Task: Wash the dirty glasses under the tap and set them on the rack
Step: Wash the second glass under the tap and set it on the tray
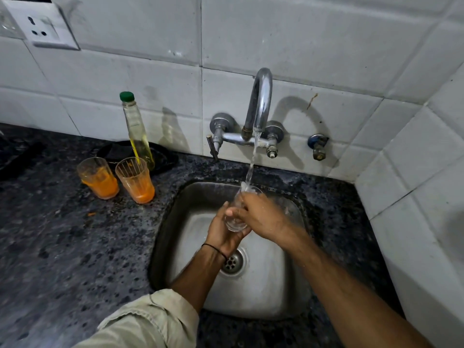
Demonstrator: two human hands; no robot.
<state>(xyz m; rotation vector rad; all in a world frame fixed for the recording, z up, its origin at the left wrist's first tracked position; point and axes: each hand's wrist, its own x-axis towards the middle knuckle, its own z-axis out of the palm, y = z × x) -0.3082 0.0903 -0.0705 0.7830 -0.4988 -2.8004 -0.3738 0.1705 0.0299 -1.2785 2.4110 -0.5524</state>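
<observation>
item: glass (pixel 234 222) under tap (pixel 261 96); our left hand (pixel 223 234) and right hand (pixel 263 217), each grip clamped round it; risk: wet walls, we may drop it.

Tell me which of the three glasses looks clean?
The glass held under the running tap looks clear; the two glasses on the counter are smeared orange.

Both hands, the left hand (pixel 223 234) and right hand (pixel 261 214), are gripping a clear glass (pixel 236 223) under the tap (pixel 259 104) stream, over the sink (pixel 266 292).
</observation>
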